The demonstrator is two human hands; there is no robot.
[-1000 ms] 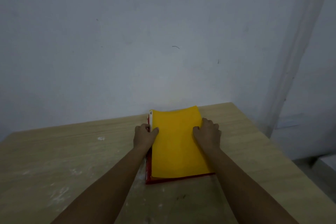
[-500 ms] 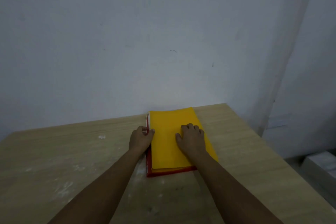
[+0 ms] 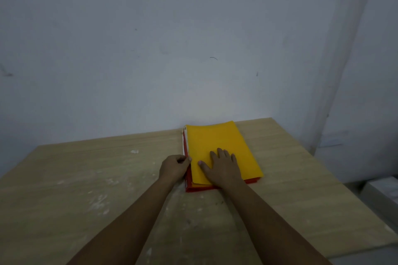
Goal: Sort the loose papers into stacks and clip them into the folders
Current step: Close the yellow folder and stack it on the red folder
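Your stack sits at the far edge of the wooden table [image 3: 90, 178], close to the wall: a yellow folder [image 3: 217, 142] on top, a red folder [image 3: 189, 185] beneath it showing along the left and near edges, and a thin white paper edge [image 3: 184, 142] peeking out at the left, spine side.

Your right hand [image 3: 224, 168] lies flat on the yellow cover, fingers spread and straight, pressing it down. Your left hand [image 3: 174, 166] is curled at the stack's left edge — thumb and fingertips appear to pinch the edge there, though which layer they hold is hard to tell.

Judging by the look, these covers are thin, light and bendy, and probably smooth enough to slide over one another — so the flat palm is doing useful work as an anchor. Loose sheets inside would likely slip out of any side that isn't the spine. If you mean to open or lift a folder, take it by the left edge where your left hand already is, and keep the stack level. Lifting by a corner would likely bend the cover.
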